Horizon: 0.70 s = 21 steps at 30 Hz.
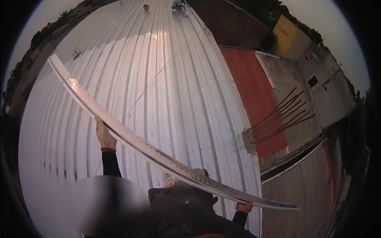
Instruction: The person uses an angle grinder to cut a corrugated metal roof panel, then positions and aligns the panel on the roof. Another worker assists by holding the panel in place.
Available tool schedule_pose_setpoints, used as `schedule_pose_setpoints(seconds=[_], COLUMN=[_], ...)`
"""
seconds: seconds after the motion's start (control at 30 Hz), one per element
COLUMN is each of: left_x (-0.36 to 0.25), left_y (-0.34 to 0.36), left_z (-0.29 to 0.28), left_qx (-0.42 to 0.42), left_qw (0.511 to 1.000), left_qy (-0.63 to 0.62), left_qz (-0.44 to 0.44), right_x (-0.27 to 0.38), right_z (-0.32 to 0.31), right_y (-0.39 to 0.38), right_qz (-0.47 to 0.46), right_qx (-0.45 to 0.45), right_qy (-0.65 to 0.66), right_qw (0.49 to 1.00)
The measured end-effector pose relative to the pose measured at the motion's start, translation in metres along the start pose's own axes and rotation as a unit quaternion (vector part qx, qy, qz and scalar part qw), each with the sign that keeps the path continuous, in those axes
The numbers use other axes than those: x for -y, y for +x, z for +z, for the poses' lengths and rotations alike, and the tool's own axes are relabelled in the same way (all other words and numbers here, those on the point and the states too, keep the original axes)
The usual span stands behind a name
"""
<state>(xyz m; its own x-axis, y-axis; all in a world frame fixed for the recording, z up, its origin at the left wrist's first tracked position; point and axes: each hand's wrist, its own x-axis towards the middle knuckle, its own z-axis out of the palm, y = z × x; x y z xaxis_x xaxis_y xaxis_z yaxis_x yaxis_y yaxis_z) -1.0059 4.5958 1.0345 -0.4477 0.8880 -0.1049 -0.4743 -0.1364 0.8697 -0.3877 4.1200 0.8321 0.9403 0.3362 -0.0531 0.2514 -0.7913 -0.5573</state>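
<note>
A long, shiny metal channel (139,142) with a row of raised marks along its face slants across my front, from far left down to near right. My left hand (105,137) grips its lower edge left of the middle, fingers partly hidden behind it. Close to the channel's right end, my right hand (244,207) is closed around its underside. The channel is held above a ribbed silver metal roof (174,115). Below it, part of my shoe (170,181) shows on the roof. A blurred patch covers some of my left arm.
A thin line (152,81) runs across the roof. Bare rebar (283,115) juts from a concrete post at the right edge, beside a lower red roof (254,91). Another rebar cluster (76,52) stands far left. Far ahead are a person (178,4) and a small bucket-like object (146,7).
</note>
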Motion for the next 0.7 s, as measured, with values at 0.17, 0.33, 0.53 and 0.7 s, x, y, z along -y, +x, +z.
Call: schedule_pose_setpoints(seconds=[0.17,0.33,0.53,0.7], left_x=[0.033,0.079,0.080,0.095], left_y=[0.115,0.227,0.340,0.450], left_z=[0.095,0.188,0.271,0.320], left_qx=[0.041,0.011,0.011,0.005], left_qw=[0.998,1.000,1.000,1.000], left_qy=[-0.015,-0.017,-0.003,-0.019], left_qz=[-0.042,-0.005,0.004,0.001], right_x=[0.061,0.132,0.277,0.342], right_z=[0.069,0.193,0.261,0.338], right_y=[0.025,0.106,0.184,0.259], right_qz=[0.012,0.042,0.056,0.033], right_qx=[0.002,-0.003,0.081,0.066], right_qy=[-0.055,0.069,0.063,0.157], right_qw=[0.998,0.997,0.993,0.985])
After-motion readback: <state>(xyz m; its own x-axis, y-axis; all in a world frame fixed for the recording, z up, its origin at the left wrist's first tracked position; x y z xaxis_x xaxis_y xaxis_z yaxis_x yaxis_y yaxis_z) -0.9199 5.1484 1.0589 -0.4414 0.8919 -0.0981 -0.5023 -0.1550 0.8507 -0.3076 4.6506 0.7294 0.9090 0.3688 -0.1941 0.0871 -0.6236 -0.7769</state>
